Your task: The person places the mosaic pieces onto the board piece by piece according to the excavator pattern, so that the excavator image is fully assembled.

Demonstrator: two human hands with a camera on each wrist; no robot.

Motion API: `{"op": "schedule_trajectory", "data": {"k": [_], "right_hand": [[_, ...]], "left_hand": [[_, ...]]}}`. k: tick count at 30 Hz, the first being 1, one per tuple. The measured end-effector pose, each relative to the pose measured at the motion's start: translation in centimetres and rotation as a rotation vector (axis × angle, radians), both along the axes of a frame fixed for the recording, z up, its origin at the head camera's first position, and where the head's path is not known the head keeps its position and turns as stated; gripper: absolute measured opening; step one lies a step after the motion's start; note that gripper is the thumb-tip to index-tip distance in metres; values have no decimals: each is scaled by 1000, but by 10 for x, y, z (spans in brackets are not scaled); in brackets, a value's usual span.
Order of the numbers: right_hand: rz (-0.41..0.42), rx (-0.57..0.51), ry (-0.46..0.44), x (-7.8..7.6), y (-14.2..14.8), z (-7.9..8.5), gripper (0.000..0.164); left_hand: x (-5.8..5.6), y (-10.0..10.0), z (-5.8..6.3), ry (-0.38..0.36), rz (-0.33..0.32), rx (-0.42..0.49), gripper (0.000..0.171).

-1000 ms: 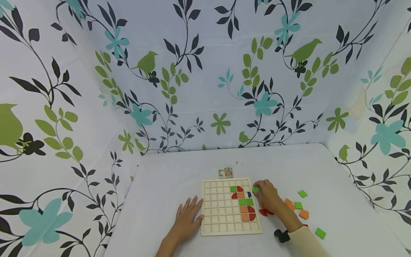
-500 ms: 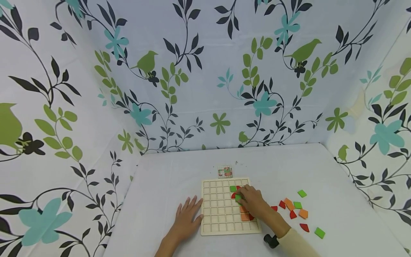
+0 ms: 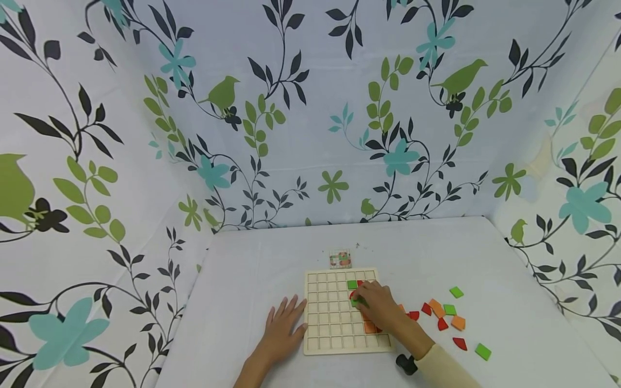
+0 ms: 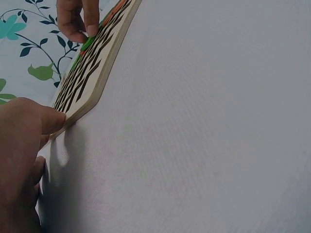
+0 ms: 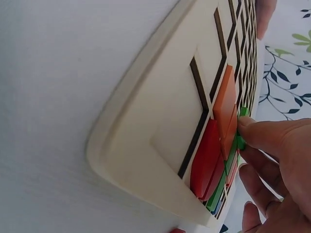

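A wooden grid board [image 3: 330,323] lies on the white table, with green, red and orange tiles set in cells on its right side. Between thumb and fingers my right hand [image 3: 380,307] pinches a green square tile [image 5: 242,128], held tilted at a cell beside the orange tiles [image 5: 225,107]. Two red quarter-round tiles [image 5: 206,160] lie near that hand in the right wrist view. At the board's left edge rests my left hand [image 3: 283,334], fingers spread, its thumb [image 4: 53,120] touching the rim. The right hand hides part of the filled cells in the head view.
Loose green, orange and red tiles [image 3: 436,309] are scattered on the table right of the board. A small pattern card [image 3: 340,259] lies behind the board. Patterned cloth [image 3: 291,134] surrounds the table's back and sides.
My right hand has carried the green tile from beside the board leftward onto the grid, then shifted it slightly further left. The left hand stays in place.
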State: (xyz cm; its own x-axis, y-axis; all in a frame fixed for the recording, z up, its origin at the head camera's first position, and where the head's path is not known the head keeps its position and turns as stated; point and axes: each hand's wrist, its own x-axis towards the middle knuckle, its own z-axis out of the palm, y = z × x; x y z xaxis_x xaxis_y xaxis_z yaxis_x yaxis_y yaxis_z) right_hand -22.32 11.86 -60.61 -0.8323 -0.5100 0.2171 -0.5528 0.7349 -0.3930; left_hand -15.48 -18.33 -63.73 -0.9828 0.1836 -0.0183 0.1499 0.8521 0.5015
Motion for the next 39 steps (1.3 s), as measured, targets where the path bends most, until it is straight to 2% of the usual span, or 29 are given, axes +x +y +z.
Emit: {"op": "schedule_trajectory", "data": {"k": [6,13,22,24,27,31,39], "right_hand": [[7,38,8,3,-2,-1,14],[17,68,13,6,-1,6,17],[55,104,82,9,3,11,15],[43,95,63,9,6,11,14],[-33,77,-2,9,14,9,16],[-203,43,-79,10,35,9,21],[-436,26,-151,17,104,13,36]], "left_hand": [[1,0,2,-4,-1,3,60],[1,2,5,7,-5,15,59],[1,3,4,16,-1,7,59],[0,3,4,14,0,4,59],[1,3,3,3,-1,5,59],[2,3,5,-2,-6,7,60],[1,1,3,17,-7,-5,60]]}}
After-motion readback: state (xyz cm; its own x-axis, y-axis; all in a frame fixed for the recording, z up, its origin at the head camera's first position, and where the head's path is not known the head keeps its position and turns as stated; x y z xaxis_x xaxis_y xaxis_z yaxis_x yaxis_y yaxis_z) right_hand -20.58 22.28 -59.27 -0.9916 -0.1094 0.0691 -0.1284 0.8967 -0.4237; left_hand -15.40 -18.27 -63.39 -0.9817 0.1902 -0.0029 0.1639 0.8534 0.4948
